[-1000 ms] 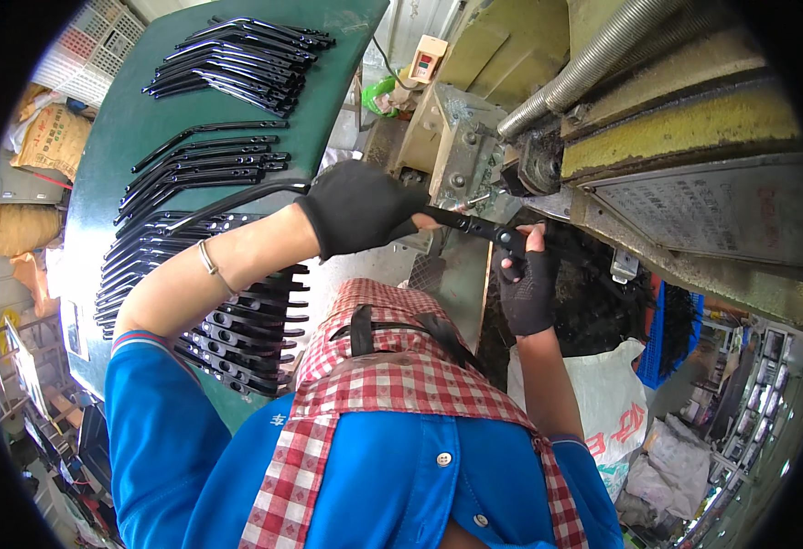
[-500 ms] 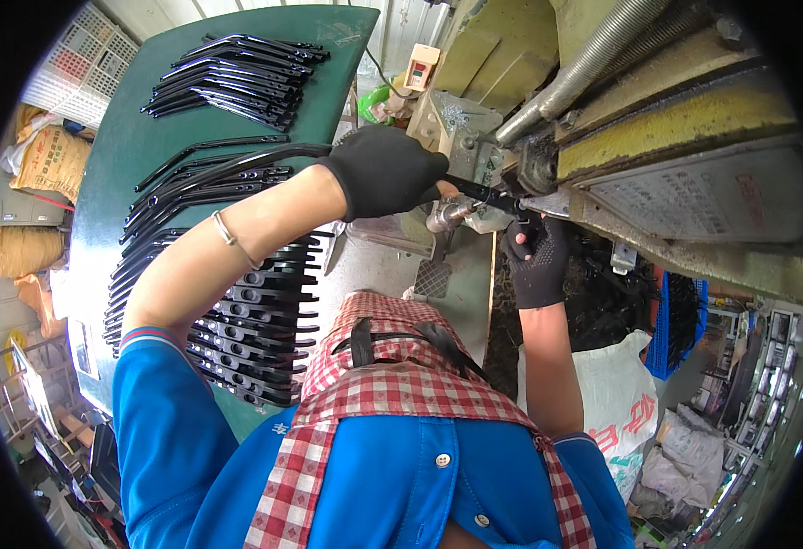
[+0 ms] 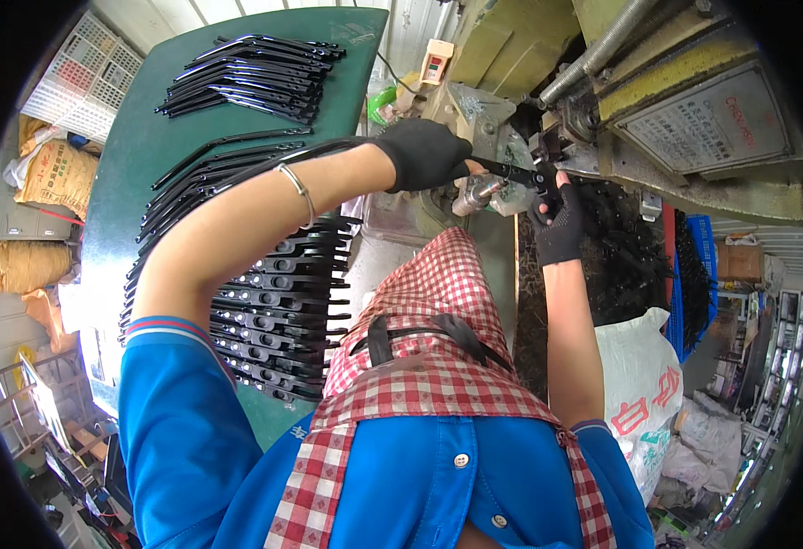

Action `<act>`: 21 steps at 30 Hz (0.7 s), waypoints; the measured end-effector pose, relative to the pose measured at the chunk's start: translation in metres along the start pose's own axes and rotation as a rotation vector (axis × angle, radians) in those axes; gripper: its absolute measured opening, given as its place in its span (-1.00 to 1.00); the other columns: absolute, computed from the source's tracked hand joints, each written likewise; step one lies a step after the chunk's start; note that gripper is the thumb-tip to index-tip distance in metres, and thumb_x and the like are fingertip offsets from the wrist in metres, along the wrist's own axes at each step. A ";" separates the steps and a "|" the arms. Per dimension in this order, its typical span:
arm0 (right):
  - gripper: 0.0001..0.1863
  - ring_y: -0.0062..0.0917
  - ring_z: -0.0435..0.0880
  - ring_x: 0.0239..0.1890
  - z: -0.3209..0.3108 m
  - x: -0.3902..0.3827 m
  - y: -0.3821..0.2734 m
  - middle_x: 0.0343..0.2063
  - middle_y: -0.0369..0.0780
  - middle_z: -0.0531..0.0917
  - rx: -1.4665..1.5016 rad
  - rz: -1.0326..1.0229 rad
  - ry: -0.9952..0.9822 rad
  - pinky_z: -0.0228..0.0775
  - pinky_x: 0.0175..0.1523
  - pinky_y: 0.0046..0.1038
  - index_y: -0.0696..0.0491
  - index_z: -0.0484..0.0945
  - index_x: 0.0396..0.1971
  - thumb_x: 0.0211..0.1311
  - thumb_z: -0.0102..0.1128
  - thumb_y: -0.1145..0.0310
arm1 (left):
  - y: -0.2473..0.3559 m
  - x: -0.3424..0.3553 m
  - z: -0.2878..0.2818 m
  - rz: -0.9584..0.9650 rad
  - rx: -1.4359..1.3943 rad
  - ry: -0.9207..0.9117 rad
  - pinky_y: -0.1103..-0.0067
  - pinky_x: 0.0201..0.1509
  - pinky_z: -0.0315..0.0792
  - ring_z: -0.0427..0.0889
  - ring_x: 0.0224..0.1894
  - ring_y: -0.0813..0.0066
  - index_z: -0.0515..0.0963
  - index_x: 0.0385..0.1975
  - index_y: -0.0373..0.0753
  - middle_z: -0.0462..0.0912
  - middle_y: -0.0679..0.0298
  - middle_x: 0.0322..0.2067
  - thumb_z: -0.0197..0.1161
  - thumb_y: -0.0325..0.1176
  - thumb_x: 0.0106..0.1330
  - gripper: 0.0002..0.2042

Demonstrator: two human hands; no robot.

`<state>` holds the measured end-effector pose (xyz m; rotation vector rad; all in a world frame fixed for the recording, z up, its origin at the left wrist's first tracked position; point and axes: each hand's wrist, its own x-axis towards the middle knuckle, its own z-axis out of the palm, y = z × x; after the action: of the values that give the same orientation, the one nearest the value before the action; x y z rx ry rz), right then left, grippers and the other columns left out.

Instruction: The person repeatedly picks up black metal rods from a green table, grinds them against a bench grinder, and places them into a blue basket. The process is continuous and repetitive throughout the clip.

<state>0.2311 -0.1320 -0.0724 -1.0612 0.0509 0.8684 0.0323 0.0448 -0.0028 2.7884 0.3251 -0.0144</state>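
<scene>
My left hand (image 3: 424,156), in a black glove with bare fingertips, is closed round a long black metal tube (image 3: 508,172). The tube runs back leftward above my forearm, over the green table. At its right end my right hand (image 3: 561,224), gloved alike, pinches the tip between thumb and fingers. This end lies just below the metal working parts of a machine (image 3: 557,146); whether it touches them I cannot tell. Similar black bent tubes (image 3: 255,73) lie in rows on the green table (image 3: 145,137). Nearer me, several flat black pieces with holes (image 3: 273,320) are lined up.
A metal cylinder (image 3: 476,196) sticks out below the tube. Right of my hand is a heap of dark parts (image 3: 616,229), with a blue crate (image 3: 694,284) beyond. A white sack (image 3: 635,375) stands by my right forearm. A switch box (image 3: 436,61) is behind the machine.
The view has shifted. The tube's right end has come out from under the machine's tip. My right hand has moved up to grip that end; my left hand still holds the tube.
</scene>
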 end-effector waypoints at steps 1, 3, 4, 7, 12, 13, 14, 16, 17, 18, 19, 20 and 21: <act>-0.72 -0.65 0.15 -0.88 -0.005 -0.001 0.005 -0.78 -0.30 0.44 -0.018 0.002 -0.016 -0.09 -0.72 -0.64 -0.01 0.54 -0.18 0.42 -0.06 0.13 | -0.003 0.001 0.004 0.003 -0.023 -0.004 0.19 -0.21 0.47 0.64 -0.33 -0.04 0.56 -0.30 -0.17 0.64 0.01 -0.44 -0.02 0.09 0.39 -0.58; -0.73 -0.65 0.15 -0.87 -0.004 -0.004 0.014 -0.79 -0.32 0.43 -0.059 0.004 -0.059 -0.09 -0.71 -0.64 -0.02 0.55 -0.17 0.41 -0.03 0.12 | -0.002 0.002 0.004 0.008 0.023 -0.057 0.17 -0.19 0.47 0.64 -0.31 -0.04 0.56 -0.29 -0.17 0.64 0.00 -0.44 -0.05 0.09 0.41 -0.57; -0.75 -0.66 0.15 -0.87 -0.013 0.000 0.020 -0.79 -0.34 0.41 -0.051 -0.076 -0.135 -0.09 -0.69 -0.62 -0.06 0.54 -0.33 0.39 0.01 0.10 | -0.001 0.003 0.004 0.016 0.039 -0.081 0.17 -0.19 0.47 0.64 -0.30 -0.03 0.56 -0.28 -0.17 0.64 0.01 -0.43 -0.06 0.09 0.41 -0.57; -0.70 -0.65 0.20 -0.81 -0.025 0.008 0.027 -0.76 -0.32 0.41 -0.005 -0.009 -0.141 -0.06 -0.65 -0.62 -0.04 0.56 -0.26 0.40 0.00 0.06 | 0.000 0.002 0.004 0.009 0.068 -0.094 0.20 -0.26 0.49 0.65 -0.32 0.03 0.56 -0.26 -0.12 0.66 0.09 -0.43 0.04 0.03 0.36 -0.65; -0.61 -0.51 0.41 -0.39 -0.059 0.009 0.025 -0.38 -0.22 0.54 0.088 0.161 -0.726 0.26 -0.29 -0.48 0.05 0.51 -0.08 0.26 0.20 0.07 | -0.008 -0.005 0.012 0.037 0.090 0.050 0.25 -0.33 0.49 0.66 -0.35 0.10 0.55 -0.27 -0.04 0.63 0.18 -0.45 0.20 -0.10 0.24 -0.79; -0.59 -0.49 0.48 -0.32 -0.072 0.016 0.027 -0.31 -0.19 0.56 0.022 0.121 -0.809 0.33 -0.27 -0.51 0.09 0.48 0.00 0.24 0.26 0.20 | -0.011 -0.006 0.015 0.038 0.082 0.084 0.25 -0.33 0.48 0.66 -0.35 0.10 0.55 -0.28 -0.04 0.62 0.18 -0.46 0.20 -0.11 0.23 -0.80; -0.72 -0.52 0.52 -0.37 -0.077 0.020 0.027 -0.34 -0.22 0.60 -0.094 0.098 -0.659 0.35 -0.33 -0.48 0.12 0.53 -0.09 0.22 0.24 0.36 | -0.012 -0.009 0.016 0.049 0.061 0.166 0.26 -0.34 0.48 0.65 -0.37 0.11 0.54 -0.31 -0.04 0.61 0.19 -0.47 0.21 -0.13 0.22 -0.82; -0.82 -0.54 0.54 -0.43 -0.079 0.040 0.027 -0.43 -0.27 0.60 -0.370 -0.012 -0.418 0.36 -0.38 -0.48 0.11 0.57 -0.19 0.23 0.18 0.42 | -0.014 -0.013 0.018 0.029 0.051 0.155 0.26 -0.34 0.48 0.65 -0.38 0.11 0.54 -0.31 -0.03 0.62 0.19 -0.47 0.21 -0.13 0.22 -0.83; -0.86 -0.55 0.55 -0.46 -0.075 0.049 0.026 -0.48 -0.29 0.60 -0.504 -0.071 -0.293 0.36 -0.40 -0.48 0.11 0.59 -0.23 0.23 0.15 0.44 | -0.015 -0.014 0.018 0.022 0.045 0.149 0.26 -0.34 0.48 0.65 -0.38 0.12 0.54 -0.31 -0.03 0.62 0.20 -0.47 0.22 -0.13 0.22 -0.83; -0.82 -0.44 0.59 -0.54 -0.087 0.074 0.031 -0.59 -0.25 0.61 -0.819 -0.174 -0.220 0.39 -0.45 -0.39 0.11 0.61 -0.34 0.29 0.07 0.35 | -0.014 -0.013 0.017 0.032 0.036 0.148 0.25 -0.34 0.47 0.65 -0.38 0.13 0.54 -0.31 -0.04 0.62 0.21 -0.47 0.22 -0.12 0.22 -0.82; -0.81 -0.39 0.61 -0.42 -0.090 0.092 0.034 -0.46 -0.21 0.61 -1.233 -0.367 -0.277 0.41 -0.33 -0.33 0.11 0.59 -0.25 0.26 0.12 0.32 | -0.013 -0.013 0.016 0.015 0.039 0.147 0.26 -0.34 0.47 0.66 -0.38 0.12 0.55 -0.32 -0.05 0.62 0.21 -0.48 0.24 -0.12 0.20 -0.81; -0.75 -0.33 0.62 -0.30 -0.088 0.101 0.036 -0.34 -0.16 0.62 -1.644 -0.565 -0.327 0.44 -0.21 -0.27 0.10 0.56 -0.17 0.23 0.16 0.29 | -0.012 -0.012 0.016 -0.001 0.039 0.144 0.26 -0.33 0.47 0.66 -0.38 0.12 0.55 -0.34 -0.07 0.63 0.20 -0.49 0.26 -0.12 0.18 -0.81; -0.74 -0.32 0.62 -0.28 -0.086 0.108 0.041 -0.32 -0.15 0.62 -1.875 -0.678 -0.299 0.43 -0.19 -0.27 0.10 0.56 -0.15 0.24 0.15 0.28 | -0.011 -0.013 0.016 -0.016 0.038 0.140 0.26 -0.32 0.48 0.67 -0.38 0.12 0.56 -0.35 -0.08 0.64 0.20 -0.51 0.28 -0.12 0.16 -0.80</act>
<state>0.3087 -0.1260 -0.1935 -2.3814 -1.5537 0.2123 0.0180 0.0475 -0.0208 2.8307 0.3855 0.1727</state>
